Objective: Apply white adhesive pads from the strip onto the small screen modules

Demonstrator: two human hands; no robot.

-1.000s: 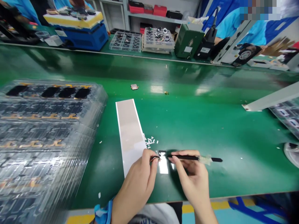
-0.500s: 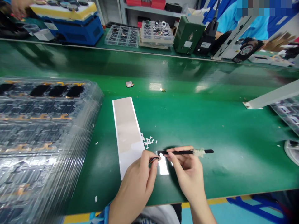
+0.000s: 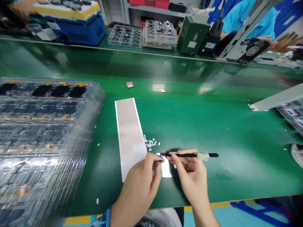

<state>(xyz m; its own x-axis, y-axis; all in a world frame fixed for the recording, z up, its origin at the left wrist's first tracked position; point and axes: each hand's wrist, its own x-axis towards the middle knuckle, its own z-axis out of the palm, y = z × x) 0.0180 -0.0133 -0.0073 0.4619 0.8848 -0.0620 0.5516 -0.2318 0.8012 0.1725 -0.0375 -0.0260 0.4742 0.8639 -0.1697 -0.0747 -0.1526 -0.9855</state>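
Observation:
My left hand is closed in a pinch on a small dark part with a thin flex strip, just above the green bench. My right hand is closed on a black tweezer-like tool that lies level, its tip pointing left toward that part. A small shiny rectangular piece lies on the bench between the two hands. A long white strip lies just left of them, with several tiny white scraps beside it.
A tall stack of clear trays holding dark parts fills the left. A small square part and a gold bit lie farther back. A white bar and more trays are right. Other people in blue work across the bench.
The hands have hardly moved. The tweezer tool has lifted slightly off the shiny piece and its tip stays by the pinched part; the view has shifted a little.

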